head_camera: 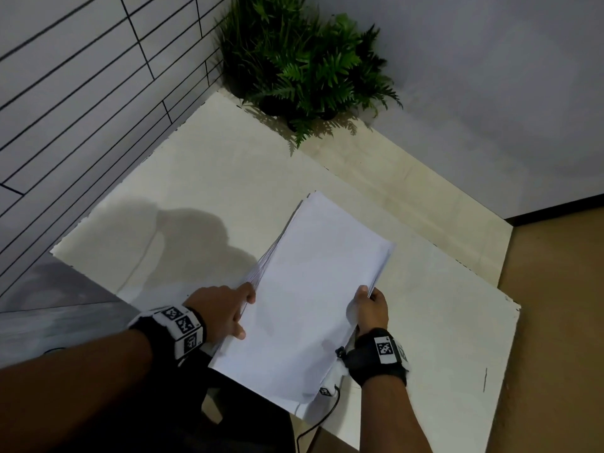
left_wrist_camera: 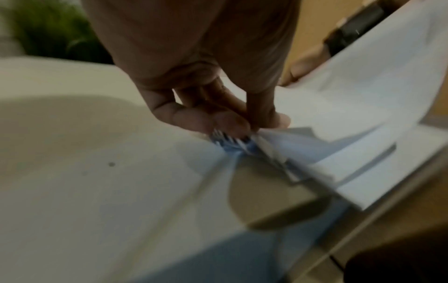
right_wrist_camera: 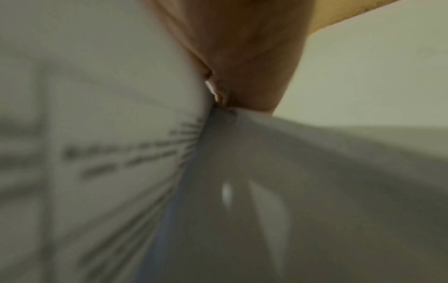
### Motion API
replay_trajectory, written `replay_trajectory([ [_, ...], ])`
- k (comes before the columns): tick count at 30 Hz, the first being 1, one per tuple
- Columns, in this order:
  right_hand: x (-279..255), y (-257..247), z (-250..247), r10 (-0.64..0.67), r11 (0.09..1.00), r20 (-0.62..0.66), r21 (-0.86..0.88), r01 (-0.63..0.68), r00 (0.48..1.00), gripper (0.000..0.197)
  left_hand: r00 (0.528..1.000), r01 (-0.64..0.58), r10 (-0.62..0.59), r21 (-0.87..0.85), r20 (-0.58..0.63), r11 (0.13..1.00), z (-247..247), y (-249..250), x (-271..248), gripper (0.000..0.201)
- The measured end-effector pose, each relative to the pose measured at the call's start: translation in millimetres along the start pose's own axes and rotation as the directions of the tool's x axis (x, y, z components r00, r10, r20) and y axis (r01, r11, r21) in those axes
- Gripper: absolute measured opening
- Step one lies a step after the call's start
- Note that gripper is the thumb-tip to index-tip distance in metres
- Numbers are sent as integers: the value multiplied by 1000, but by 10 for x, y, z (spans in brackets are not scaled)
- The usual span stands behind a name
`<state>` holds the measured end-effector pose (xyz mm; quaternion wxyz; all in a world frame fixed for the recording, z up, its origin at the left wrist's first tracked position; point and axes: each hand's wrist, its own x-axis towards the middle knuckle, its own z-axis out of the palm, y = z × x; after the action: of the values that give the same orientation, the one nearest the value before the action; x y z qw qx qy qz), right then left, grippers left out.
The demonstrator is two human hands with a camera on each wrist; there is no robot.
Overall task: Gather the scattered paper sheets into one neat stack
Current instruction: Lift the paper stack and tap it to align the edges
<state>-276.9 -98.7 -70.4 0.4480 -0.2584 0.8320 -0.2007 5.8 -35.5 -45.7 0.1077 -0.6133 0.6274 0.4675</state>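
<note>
Paper stack matt white; tabletop smooth cream, faint sheen.

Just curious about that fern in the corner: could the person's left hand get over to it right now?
Probably not right away. The left hand grips one edge of the paper stack, the right hand the other. The table toward the plant looks unobstructed, though.

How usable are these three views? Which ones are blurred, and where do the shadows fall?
Head view: sharp but dim, with a shadow on the table left of the paper stack held by the left hand and right hand. Left wrist view: motion-blurred, fingers still readable. Right wrist view: heavily blurred, print on the paper illegible.
</note>
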Motion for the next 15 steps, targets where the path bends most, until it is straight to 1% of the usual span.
replay_trajectory([
  [3, 6, 4, -28, -13, 1000, 12, 18, 13, 1000, 34, 991, -68, 64, 31, 116, 997, -75, 3, 47, 52],
  [5, -14, -19, -47, -57, 998, 22, -5, 58, 998, 23, 979, -113, 102, 48, 178, 992, -184, -13, 82, 47],
  [6, -30, -24, -56, -82, 996, 44, -25, 83, 996, 17, 977, -125, 116, 40, 178, 991, -259, -26, 111, 42],
  [7, -54, -36, -52, -103, 993, 74, -50, 107, 992, 13, 984, -132, 128, 21, 124, 991, -341, -48, 155, 37],
  [8, -84, -46, -54, -121, 988, 107, -79, 130, 987, 12, 990, -142, 142, -30, 14, 989, -409, -67, 224, 33],
  [9, -117, -56, -49, -139, 982, 143, -109, 155, 980, 11, 981, -159, 143, -128, -128, 979, -471, -76, 300, 34],
  [10, -144, -65, -34, -156, 975, 178, -131, 181, 972, 11, 958, -189, 120, -259, -259, 947, -527, -71, 380, 39],
  [11, -183, -83, -9, -176, 967, 214, -147, 210, 961, 10, 933, -222, 76, -396, -353, 891, -578, -57, 458, 51],
  [12, -217, -90, 21, -189, 959, 246, -160, 232, 951, 11, 911, -256, 38, -492, -410, 832, -631, -32, 540, 66],
  [13, -252, -86, 57, -193, 953, 269, -177, 246, 944, 14, 900, -268, 17, -521, -436, 810, -682, -9, 619, 80],
  [14, -282, -78, 86, -189, 949, 281, -194, 249, 941, 18, 899, -253, 15, -492, -437, 833, -725, 10, 712, 88],
  [15, -306, -67, 116, -178, 948, 284, -208, 241, 942, 24, 910, -213, 18, -429, -415, 878, -762, 23, 792, 89],
])
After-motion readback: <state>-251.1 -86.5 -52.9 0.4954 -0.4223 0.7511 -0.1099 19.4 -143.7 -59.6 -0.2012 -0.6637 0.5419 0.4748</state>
